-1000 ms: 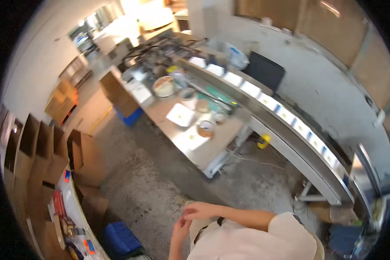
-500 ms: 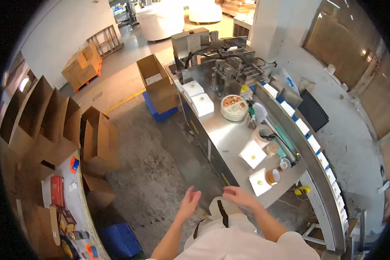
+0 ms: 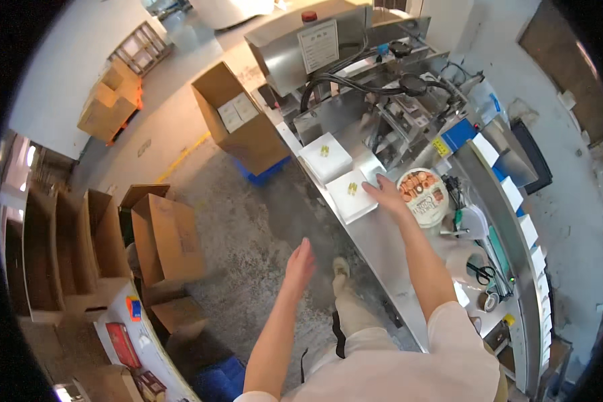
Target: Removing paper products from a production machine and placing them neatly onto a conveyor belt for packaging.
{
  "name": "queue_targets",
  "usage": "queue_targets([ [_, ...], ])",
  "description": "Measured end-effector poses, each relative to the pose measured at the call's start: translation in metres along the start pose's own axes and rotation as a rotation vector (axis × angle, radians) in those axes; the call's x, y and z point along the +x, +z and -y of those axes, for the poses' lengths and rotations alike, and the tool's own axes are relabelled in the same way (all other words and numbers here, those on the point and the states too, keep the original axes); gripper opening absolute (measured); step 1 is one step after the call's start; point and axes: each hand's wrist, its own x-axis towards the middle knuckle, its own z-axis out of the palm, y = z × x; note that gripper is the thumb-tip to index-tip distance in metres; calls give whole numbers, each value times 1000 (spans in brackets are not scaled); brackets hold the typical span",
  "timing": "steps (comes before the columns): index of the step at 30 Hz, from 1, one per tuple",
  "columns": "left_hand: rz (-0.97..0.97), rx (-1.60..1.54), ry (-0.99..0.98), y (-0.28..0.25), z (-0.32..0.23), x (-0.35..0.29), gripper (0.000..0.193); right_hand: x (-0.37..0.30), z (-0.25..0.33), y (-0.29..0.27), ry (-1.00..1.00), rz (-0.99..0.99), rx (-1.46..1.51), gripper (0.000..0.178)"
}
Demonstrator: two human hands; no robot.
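Observation:
Two white square boxes [image 3: 348, 195] with small gold-and-green marks sit side by side at the left edge of the steel worktable [image 3: 382, 251]. My right hand [image 3: 387, 195] is open at the near box's right side, its fingers stretched toward that box; whether they touch it I cannot tell. Just right of that hand stands a round tin [image 3: 422, 197] with pictures of biscuits on its lid. My left hand [image 3: 301, 264] hangs over the floor left of the table, fingers extended and slightly blurred, holding nothing.
An open cardboard carton [image 3: 238, 127] with white boxes inside stands on a blue base beyond the table's left side. Machinery [image 3: 409, 100] fills the far end. A curved conveyor [image 3: 526, 288] carries several white boxes on the right. Scissors [image 3: 481, 273] lie near tape. Empty cartons [image 3: 164, 238] stand left.
I have stepped forward along the table toward the machine. My right hand has reached out to the near white box; my left hand stays empty over the floor.

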Motion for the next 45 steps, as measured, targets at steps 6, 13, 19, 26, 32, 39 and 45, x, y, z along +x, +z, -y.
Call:
queue_targets([
  [6,-24,79,-97,23,-34,127,94,14,4,54,-53,271,115,72],
  [13,180,-194,-124,15,-16,155,53,-22,9,65,-64,259,115,66],
  [19,-44,328,248,89,-51,82,65,-104,52,42,-174,-381,-279,62],
  [26,183,837,642,106,-10,57,92,-146,5,67,375,-317,861,59],
  [32,558,649,418,76,-10,82,86,-162,-23,83,360,-483,887,60],
  [39,592,532,121,106,-27,127,78,-188,-25,88,170,-411,699,85],
  [45,595,571,118,108,-22,128,81,-206,-28,56,123,-206,15,113],
])
